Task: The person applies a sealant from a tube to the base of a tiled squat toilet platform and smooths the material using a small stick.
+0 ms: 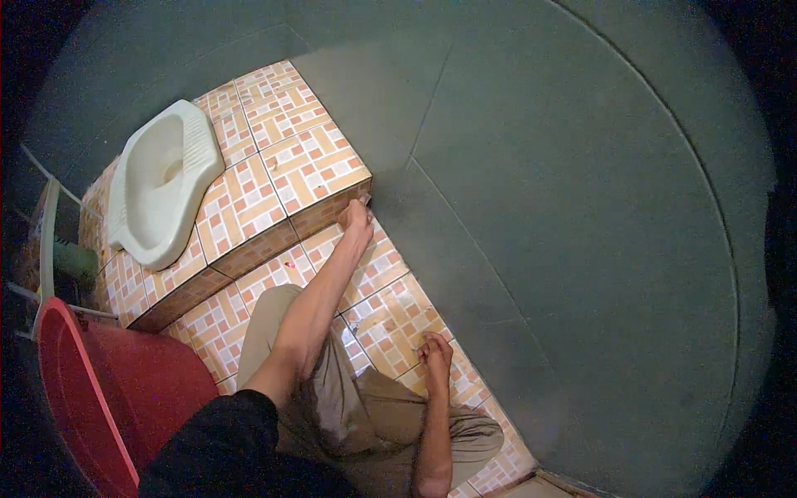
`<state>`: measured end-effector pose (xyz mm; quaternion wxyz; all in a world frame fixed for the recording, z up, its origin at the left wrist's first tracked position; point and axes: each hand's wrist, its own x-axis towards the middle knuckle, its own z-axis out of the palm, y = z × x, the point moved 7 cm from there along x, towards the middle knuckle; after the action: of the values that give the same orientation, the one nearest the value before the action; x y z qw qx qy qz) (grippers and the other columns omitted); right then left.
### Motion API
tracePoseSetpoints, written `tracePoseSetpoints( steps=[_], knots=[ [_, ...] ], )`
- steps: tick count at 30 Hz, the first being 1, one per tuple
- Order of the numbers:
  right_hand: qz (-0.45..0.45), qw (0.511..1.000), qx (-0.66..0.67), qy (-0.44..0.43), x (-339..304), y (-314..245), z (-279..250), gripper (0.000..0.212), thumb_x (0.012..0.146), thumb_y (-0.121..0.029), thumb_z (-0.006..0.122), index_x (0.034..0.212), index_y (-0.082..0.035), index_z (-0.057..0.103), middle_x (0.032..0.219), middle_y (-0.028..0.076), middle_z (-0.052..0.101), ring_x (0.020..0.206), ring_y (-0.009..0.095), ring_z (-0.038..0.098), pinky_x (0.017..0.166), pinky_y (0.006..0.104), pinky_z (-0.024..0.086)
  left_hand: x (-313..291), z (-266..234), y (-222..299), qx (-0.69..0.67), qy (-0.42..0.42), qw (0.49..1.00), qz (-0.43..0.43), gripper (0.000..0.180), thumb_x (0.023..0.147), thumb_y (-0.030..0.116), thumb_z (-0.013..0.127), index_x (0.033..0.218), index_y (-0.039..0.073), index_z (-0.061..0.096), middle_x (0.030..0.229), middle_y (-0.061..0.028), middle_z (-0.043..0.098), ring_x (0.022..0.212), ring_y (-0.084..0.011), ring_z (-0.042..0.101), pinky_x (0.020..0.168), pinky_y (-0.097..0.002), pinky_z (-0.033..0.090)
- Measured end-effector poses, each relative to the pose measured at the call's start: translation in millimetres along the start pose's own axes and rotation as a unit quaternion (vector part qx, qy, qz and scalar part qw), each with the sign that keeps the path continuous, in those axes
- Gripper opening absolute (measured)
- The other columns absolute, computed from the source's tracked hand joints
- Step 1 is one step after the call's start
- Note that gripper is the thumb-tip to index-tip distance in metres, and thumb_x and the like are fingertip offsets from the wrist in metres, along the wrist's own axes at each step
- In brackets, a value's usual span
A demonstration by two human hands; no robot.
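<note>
Hands well apart: left hand (357, 217) curled at the front corner of the tiled step (320, 170), beside the green wall (531, 207). Right hand (435, 353) loosely bent near the wall, floor tiles (390, 319) behind it; cannot tell whether either grips anything. Squat toilet (154, 195) set in the step, red tub (154, 373) lower left.

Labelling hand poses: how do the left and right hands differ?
- Place: the left hand is by the front face of the step, near its wall-side corner; the right hand is over the floor, away from the step.
- Reach: the left hand is farther out from the body than the right hand.

Shared: both are bare, fingers bent, near the wall. Whether either holds anything is unclear.
</note>
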<state>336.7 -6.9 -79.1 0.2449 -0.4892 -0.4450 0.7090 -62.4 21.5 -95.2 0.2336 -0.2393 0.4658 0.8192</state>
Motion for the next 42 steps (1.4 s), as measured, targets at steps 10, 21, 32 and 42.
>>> tracePoseSetpoints(
  steps=[10, 21, 32, 42],
  knots=[
    [0.022, 0.999, -0.024, -0.005, 2, 3, 6, 0.015, 0.092, -0.013, 0.05, 0.097, -0.003, 0.06, 0.06, -0.003, 0.042, 0.054, 0.008, 0.045, 0.049, 0.0217, 0.034, 2, -4, 10, 0.015, -0.015, 1.0, 0.005, 0.015, 0.078, 0.005, 0.054, 0.064, 0.003, 0.051, 0.054, -0.0043, 0.046, 0.042, -0.0124, 0.037, 0.039, -0.0301, 0.027],
    [-0.002, 1.0, -0.019, -0.01, 2, 1, 4, 0.016, 0.092, -0.016, 0.051, 0.096, -0.003, 0.06, 0.059, -0.003, 0.043, 0.053, 0.008, 0.046, 0.047, 0.0211, 0.032, -1, 2, 11, 0.0, -0.002, 1.0, 0.017, 0.018, 0.077, 0.006, 0.058, 0.06, 0.007, 0.052, 0.055, -0.0027, 0.048, 0.04, -0.0112, 0.037, 0.037, -0.0291, 0.025],
    [0.001, 1.0, -0.011, -0.001, 1, 1, -7, 0.016, 0.093, -0.014, 0.05, 0.097, -0.001, 0.059, 0.062, -0.002, 0.043, 0.055, 0.008, 0.046, 0.047, 0.0213, 0.032, -17, 9, -2, 0.038, -0.012, 0.999, -0.029, 0.011, 0.081, 0.012, 0.042, 0.077, 0.008, 0.051, 0.066, -0.0021, 0.047, 0.046, -0.0098, 0.037, 0.036, -0.0247, 0.028],
    [-0.005, 1.0, -0.01, -0.007, 4, 2, -5, 0.017, 0.093, -0.014, 0.048, 0.098, -0.002, 0.06, 0.059, -0.003, 0.042, 0.053, 0.007, 0.046, 0.047, 0.0196, 0.033, 4, 14, -8, 0.005, -0.081, 0.997, 0.003, 0.011, 0.076, 0.006, 0.052, 0.067, 0.002, 0.054, 0.06, -0.0059, 0.052, 0.044, -0.011, 0.04, 0.037, -0.0259, 0.029]
  ],
)
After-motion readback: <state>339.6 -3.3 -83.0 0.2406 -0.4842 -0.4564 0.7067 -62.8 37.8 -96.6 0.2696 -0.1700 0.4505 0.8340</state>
